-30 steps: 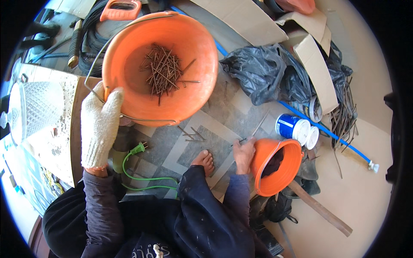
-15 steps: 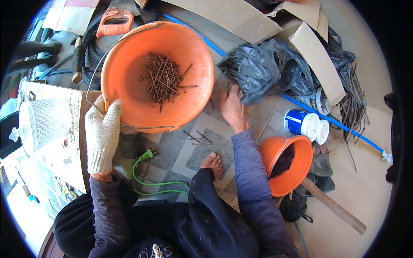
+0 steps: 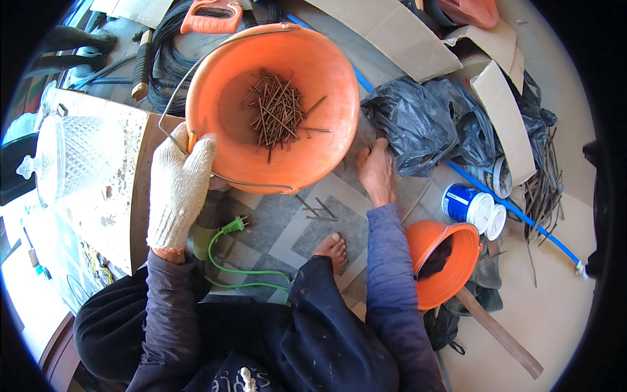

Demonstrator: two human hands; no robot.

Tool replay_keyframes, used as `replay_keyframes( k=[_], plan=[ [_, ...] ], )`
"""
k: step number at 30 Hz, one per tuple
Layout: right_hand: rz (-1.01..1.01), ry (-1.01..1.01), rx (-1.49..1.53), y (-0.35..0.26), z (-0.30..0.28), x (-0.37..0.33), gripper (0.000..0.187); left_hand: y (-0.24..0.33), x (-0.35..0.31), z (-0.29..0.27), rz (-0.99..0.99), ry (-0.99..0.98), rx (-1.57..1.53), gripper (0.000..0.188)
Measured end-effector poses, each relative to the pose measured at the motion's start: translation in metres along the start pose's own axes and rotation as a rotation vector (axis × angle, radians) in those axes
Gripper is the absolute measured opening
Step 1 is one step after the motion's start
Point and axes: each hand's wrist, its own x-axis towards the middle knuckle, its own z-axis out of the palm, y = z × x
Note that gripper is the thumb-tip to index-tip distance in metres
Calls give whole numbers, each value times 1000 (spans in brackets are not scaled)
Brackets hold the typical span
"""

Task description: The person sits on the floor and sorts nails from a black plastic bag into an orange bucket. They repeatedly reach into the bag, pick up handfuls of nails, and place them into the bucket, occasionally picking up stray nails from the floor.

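Note:
My left hand (image 3: 179,189), in a knitted white work glove, grips the side of a large orange bucket (image 3: 326,137) next to its wire handle. The bucket is tipped toward me. A heap of rusty brown nails (image 3: 277,111) lies inside it. My bare right hand (image 3: 377,173) is low beside the bucket, next to a black plastic bag (image 3: 411,117). Its fingers are pinched together, with a thin dark nail (image 3: 371,142) showing at the tips. Several loose nails (image 3: 317,209) lie on the patterned floor between the bucket and my foot.
A smaller orange bucket (image 3: 467,261) with dark contents and a wooden handle (image 3: 503,336) lie at right, near blue-and-white tubs (image 3: 460,199). A blue pipe (image 3: 542,228) crosses there. A green cord with plug (image 3: 232,226) lies near my foot. Cardboard (image 3: 392,39) and a saw (image 3: 212,18) are at the back.
The whole view has shifted, so most things appear farther right. My left hand keeps its grip on the bucket, and my right hand stays beside the black bag.

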Motion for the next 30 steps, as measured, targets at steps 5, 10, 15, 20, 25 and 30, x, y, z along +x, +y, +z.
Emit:
replay_keyframes(
  k=[5, 10, 15, 20, 25, 30],
  plan=[
    [41, 147, 40, -8, -4, -15, 37, 1, 3, -1, -36, -6, 58, 27],
    [175, 70, -16, -14, -6, -15, 37, 1, 2, 0, -31, 4, 44, 27],
    [99, -145, -54, -5, -15, -3, 35, -1, 4, -1, 3, 11, 71, 27],
    [-69, -228, 189, -2, -22, -16, 31, 0, 5, -2, -7, 15, 102, 27],
    [-54, -251, 200, -21, -8, -30, 30, 3, 3, 0, -38, 0, 52, 28],
    [-104, -199, 48, -19, 19, -29, 31, 5, 3, 0, -22, 36, 106, 31]
  ],
)
